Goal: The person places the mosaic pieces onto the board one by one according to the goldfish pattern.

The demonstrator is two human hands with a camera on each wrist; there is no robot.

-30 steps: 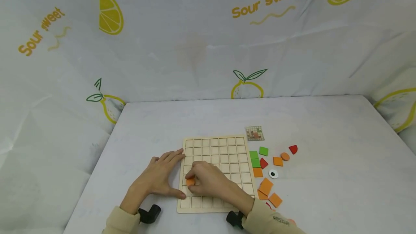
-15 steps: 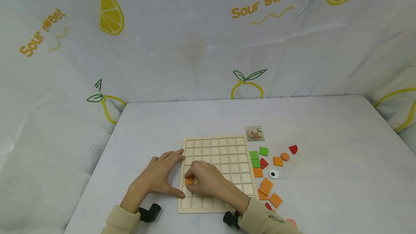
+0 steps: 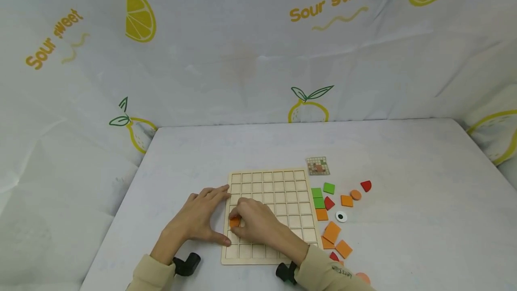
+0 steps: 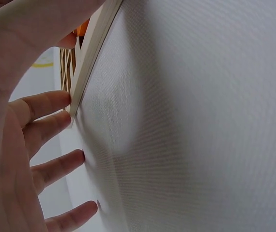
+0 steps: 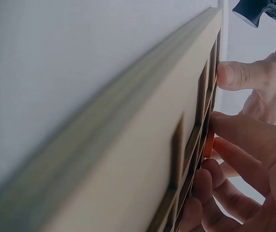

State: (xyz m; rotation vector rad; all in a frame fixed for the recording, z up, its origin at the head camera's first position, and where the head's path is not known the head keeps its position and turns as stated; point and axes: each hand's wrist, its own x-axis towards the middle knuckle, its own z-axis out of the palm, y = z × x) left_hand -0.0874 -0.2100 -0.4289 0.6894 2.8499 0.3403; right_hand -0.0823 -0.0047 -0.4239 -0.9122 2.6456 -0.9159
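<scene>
A square wooden grid board (image 3: 278, 196) lies flat on the table. My right hand (image 3: 260, 221) is over its left part and pinches an orange tile (image 3: 234, 222) between thumb and fingers. The tile is at the leftmost column, some rows up from the near edge. In the right wrist view the orange tile (image 5: 209, 143) shows as a thin edge between thumb and fingers, right at the grid. My left hand (image 3: 198, 219) is spread along the board's left side, its thumb on the frame and its fingertips (image 4: 63, 99) at the edge.
Right of the board lie green squares (image 3: 329, 188), orange squares (image 3: 344, 249), red quarter-round pieces (image 3: 365, 186), orange rounds (image 3: 355, 195) and a white eye disc (image 3: 341, 216). A small pattern card (image 3: 317, 165) lies beyond the board's far right corner. A patterned cloth (image 3: 226, 57) hangs behind the table.
My right hand has shifted the orange tile slightly left and away from me within the leftmost column. The left hand stays at the board's edge.
</scene>
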